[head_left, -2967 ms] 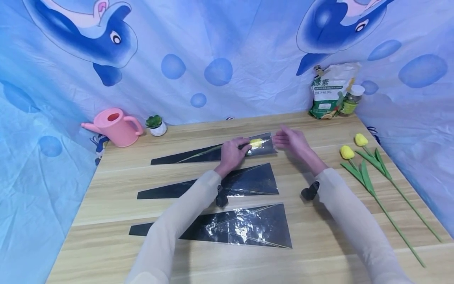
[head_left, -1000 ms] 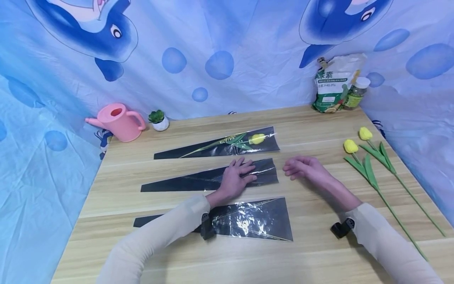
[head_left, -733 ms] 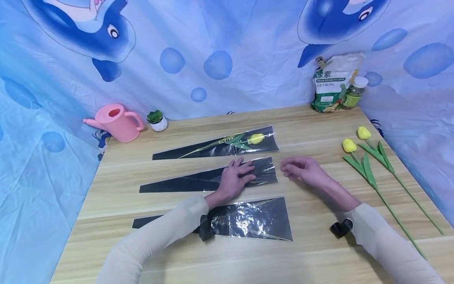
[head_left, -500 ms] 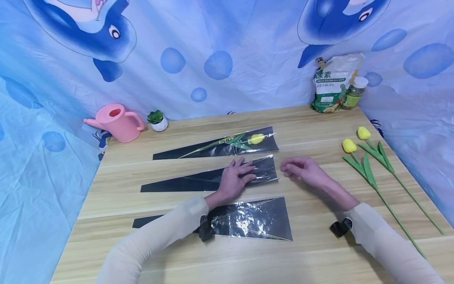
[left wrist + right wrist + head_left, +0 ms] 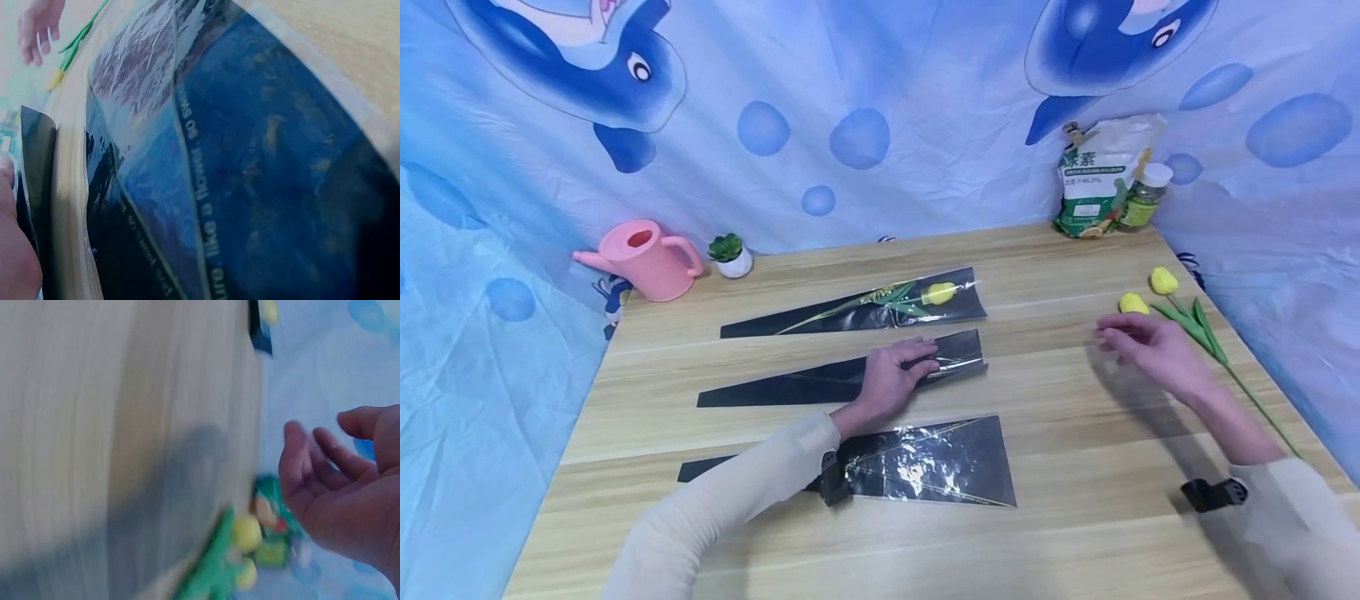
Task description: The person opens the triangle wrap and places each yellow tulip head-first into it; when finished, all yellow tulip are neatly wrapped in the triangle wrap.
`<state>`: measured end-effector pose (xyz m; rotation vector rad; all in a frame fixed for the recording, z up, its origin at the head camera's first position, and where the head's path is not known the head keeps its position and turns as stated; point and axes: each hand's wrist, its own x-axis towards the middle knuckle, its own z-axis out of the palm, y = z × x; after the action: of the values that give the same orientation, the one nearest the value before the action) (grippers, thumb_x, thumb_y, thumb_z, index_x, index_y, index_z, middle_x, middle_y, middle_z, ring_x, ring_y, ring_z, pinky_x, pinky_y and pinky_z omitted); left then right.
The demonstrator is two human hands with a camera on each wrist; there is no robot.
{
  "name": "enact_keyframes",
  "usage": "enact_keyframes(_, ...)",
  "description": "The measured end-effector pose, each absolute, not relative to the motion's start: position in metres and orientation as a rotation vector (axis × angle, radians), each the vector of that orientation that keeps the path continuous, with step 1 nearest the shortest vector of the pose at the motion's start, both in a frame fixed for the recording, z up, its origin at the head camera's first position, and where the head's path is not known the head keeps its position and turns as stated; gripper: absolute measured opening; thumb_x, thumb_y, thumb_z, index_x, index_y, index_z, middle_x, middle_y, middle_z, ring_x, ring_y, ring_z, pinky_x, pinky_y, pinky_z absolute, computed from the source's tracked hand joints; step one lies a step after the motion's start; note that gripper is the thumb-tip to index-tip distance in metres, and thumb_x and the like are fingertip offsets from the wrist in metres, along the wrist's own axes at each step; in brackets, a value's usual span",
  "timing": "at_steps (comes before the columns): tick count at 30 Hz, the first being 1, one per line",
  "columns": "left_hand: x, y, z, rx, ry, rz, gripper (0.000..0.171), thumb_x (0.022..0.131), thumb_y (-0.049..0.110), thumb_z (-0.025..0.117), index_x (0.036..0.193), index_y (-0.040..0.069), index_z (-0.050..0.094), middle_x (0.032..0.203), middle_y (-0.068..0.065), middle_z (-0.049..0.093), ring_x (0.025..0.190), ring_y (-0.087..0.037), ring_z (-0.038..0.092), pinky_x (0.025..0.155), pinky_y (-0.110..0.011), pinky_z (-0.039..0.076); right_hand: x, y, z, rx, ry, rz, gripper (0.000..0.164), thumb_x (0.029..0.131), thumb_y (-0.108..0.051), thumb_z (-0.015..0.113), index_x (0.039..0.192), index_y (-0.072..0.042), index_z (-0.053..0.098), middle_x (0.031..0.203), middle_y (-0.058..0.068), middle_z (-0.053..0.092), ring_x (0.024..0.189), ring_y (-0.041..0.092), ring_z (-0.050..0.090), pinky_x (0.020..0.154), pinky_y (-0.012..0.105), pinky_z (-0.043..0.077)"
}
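My left hand (image 5: 891, 379) is on the middle black flower sleeve (image 5: 820, 382), fingers drawn together and thumb opposed, pinching the film near its wide end. That end bulges, with its lower edge lifted. In the left wrist view, the thumb (image 5: 15, 256) shows beside the raised film. My right hand (image 5: 1161, 354) hovers over the table's right side, holding nothing, fingers loosely bent. Close by lie two yellow artificial tulips; one bloom (image 5: 1133, 303) shows past the hand, which hides most of that flower, and the other tulip (image 5: 1165, 282) lies behind it.
Behind the middle sleeve lies another sleeve (image 5: 760, 327) with a yellow tulip (image 5: 938, 293) inside. A flat, glossy sleeve (image 5: 970, 462) lies in front, partly under the left forearm. Along the back stand a pink watering can (image 5: 651, 267), a potted succulent (image 5: 730, 254), a bag (image 5: 1090, 187) and a jar (image 5: 1142, 198).
My left hand has gone from the rear sleeve to the middle one, where its spread fingers have drawn together and lifted the film. My right hand has moved right, towards the tulips.
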<state>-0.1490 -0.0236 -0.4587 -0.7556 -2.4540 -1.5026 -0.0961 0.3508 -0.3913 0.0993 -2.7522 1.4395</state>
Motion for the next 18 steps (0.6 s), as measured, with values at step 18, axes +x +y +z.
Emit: enact_keyframes(18, -0.152, -0.018, -0.461, -0.749, -2.431, -1.51, 0.027, 0.077, 0.011, 0.086, 0.103, 0.006, 0.078, 0.108, -0.008, 0.073, 0.107, -0.024, 0.069, 0.098, -0.029, 0.049, -0.072, 0.44, -0.398, -0.215, -3.163, 1.282, 0.048, 0.1, -0.008, 0.057, 0.13, 0.023, 0.036, 0.098, 0.027, 0.062, 0.067, 0.015, 0.065, 0.059, 0.035, 0.058)
